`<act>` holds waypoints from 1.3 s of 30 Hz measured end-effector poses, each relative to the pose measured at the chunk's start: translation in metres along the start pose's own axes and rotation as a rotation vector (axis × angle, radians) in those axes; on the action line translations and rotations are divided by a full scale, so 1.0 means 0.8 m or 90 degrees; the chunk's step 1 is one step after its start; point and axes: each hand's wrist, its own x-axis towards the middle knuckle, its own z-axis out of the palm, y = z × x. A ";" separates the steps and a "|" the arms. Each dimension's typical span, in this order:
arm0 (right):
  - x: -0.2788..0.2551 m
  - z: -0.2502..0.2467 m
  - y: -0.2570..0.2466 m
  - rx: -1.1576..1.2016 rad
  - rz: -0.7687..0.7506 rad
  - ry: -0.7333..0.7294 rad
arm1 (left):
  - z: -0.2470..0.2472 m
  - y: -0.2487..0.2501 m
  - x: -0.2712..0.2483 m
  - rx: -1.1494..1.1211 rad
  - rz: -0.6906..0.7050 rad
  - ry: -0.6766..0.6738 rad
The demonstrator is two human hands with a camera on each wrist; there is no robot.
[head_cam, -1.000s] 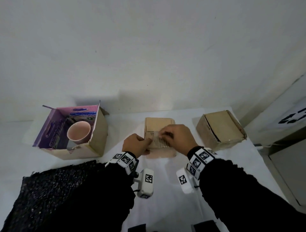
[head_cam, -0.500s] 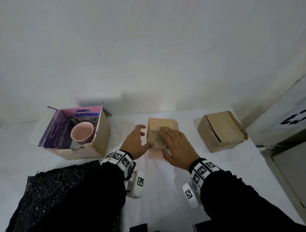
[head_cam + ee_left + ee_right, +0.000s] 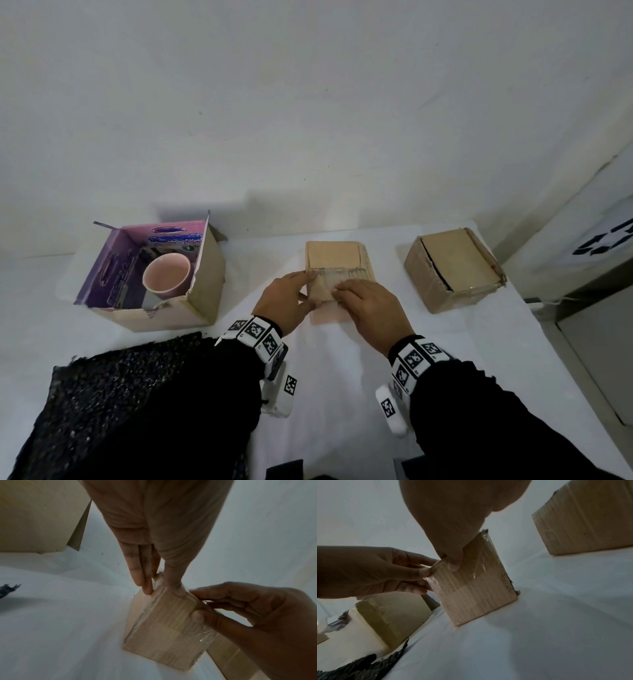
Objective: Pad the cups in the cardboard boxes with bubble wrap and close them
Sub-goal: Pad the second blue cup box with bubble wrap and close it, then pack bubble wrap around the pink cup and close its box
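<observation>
Together, hands [image 3: 284, 303] curled, pinching middle box [image 3: 334, 257] (taped)

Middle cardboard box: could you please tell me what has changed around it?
The left hand, open beside the small taped cardboard box half a second ago, now grips its near left corner. The right hand slid back to pinch the near edge. The box, pink cup and closed right cardboard box stayed put.

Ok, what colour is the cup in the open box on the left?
Pale pink. The cup shows best in the head view, standing inside the open box with purple print.
</observation>
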 end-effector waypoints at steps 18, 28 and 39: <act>-0.002 -0.044 -0.178 0.253 0.032 -0.281 | -0.133 0.000 -0.150 0.012 -0.091 0.230; -0.057 0.031 -0.304 0.201 -0.226 -0.603 | -0.101 -0.130 -0.332 0.156 -0.453 0.082; -0.061 0.057 -0.321 0.141 -0.196 -0.633 | -0.029 -0.176 -0.413 0.189 -0.440 -0.040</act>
